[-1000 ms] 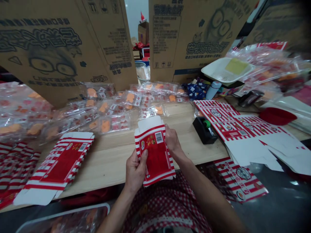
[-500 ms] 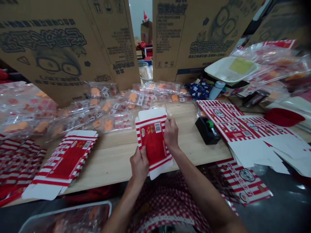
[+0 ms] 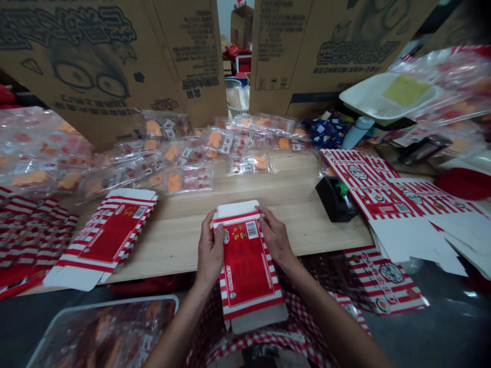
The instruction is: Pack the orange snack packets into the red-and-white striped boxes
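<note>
A red-and-white striped carton (image 3: 250, 266) is held between my two hands at the table's front edge, its printed back and barcode facing up. My left hand (image 3: 210, 248) grips its left side near the top, thumb on the face. On the upper right corner and edge, my right hand (image 3: 276, 237) is closed. White flaps show at the carton's far and near ends, and the near one hangs over my checked apron (image 3: 303, 319). To the left lies a stack of similar flattened cartons (image 3: 109, 240).
Clear packets with orange pieces (image 3: 174, 181) line the back below cardboard boxes (image 3: 184, 61). A black tape dispenser (image 3: 334, 204) stands right, beside unfolded striped cartons (image 3: 406, 214). A white basket (image 3: 387, 102) sits behind. Below the table is a bin of packets (image 3: 69, 317).
The carton has come down and closer to my body. My left hand has shifted up to its top left side, and my right hand now holds the top right corner. The view has tilted downward.
</note>
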{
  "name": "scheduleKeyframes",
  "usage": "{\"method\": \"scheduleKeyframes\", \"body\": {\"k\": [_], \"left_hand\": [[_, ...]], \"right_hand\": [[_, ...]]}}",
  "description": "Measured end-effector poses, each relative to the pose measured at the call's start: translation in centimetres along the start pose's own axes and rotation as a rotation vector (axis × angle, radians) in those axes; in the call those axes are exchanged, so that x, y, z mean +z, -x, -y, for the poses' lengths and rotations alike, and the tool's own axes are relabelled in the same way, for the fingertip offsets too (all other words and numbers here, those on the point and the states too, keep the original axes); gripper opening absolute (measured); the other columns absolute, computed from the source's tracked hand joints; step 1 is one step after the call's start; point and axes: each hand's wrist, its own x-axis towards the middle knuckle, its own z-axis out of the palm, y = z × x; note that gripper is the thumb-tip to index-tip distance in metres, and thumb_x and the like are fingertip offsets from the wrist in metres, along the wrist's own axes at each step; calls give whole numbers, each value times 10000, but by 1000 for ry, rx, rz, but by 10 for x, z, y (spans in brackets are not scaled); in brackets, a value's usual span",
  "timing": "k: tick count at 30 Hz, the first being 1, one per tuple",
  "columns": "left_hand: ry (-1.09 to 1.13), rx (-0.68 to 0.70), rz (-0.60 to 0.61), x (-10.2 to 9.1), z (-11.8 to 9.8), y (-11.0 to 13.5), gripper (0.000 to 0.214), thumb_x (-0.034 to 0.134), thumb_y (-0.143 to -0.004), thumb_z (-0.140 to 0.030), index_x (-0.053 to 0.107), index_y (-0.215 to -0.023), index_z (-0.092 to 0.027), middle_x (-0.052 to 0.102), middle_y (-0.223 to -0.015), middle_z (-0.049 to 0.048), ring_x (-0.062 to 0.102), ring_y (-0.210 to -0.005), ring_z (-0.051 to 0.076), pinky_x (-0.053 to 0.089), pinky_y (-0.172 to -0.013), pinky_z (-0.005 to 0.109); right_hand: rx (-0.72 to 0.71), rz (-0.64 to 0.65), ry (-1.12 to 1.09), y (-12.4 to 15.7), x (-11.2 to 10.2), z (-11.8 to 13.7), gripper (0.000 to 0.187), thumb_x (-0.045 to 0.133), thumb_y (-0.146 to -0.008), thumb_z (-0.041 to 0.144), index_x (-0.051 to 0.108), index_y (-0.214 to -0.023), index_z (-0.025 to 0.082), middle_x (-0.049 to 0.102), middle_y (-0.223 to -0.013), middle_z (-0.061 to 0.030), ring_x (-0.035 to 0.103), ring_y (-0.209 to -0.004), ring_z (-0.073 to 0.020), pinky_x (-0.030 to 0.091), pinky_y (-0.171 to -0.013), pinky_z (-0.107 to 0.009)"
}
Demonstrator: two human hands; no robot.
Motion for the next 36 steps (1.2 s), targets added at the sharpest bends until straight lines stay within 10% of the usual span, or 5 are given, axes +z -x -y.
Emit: {"method": "scheduleKeyframes", "body": {"k": [8,13,22,31,36], "left_hand": [[228,-255,133,-7,-10,2,404,704,-822,-560,658,-906,-168,661,-682,-21,584,-568,111,471,-564,209],[294,-327,302,-21,-18,-16,659,803,-765,-403,574,-1348,-200,733,-798,6,663,-659,143,520,-650,245],[41,-126,323,-33,-14,-5,224,809,-748,-380,790,-828,-172,781,-1062,87,708,-970,216,532,-862,298],[4,-230,421,-29,-30,-5,314,821,-739,-385,783,-979,-186,777,-1060,81,709,-900,190,539,-833,307],[42,-352,463,-31,-40,-3,418,851,-710,-380,755,-1052,-159,775,-1005,81,699,-811,178,536,-769,294]], "right_hand": [[82,150,-223,-3,-24,-2,213,577,-877,371,548,-764,193,472,-680,38,430,-637,-126,355,-600,-250],[150,272,-322,-12,-31,9,415,636,-800,291,568,-1201,210,524,-723,55,463,-610,-120,350,-550,-236],[-453,399,201,-1,-47,16,151,517,-922,152,649,-972,207,690,-1101,-88,651,-978,-195,499,-795,-317],[-427,633,304,-6,-62,36,254,502,-965,203,659,-1164,219,706,-1166,-83,654,-1015,-199,494,-887,-358],[-80,833,100,-18,-60,49,289,516,-977,423,633,-1013,161,688,-945,-54,619,-840,-176,484,-747,-301]]}}
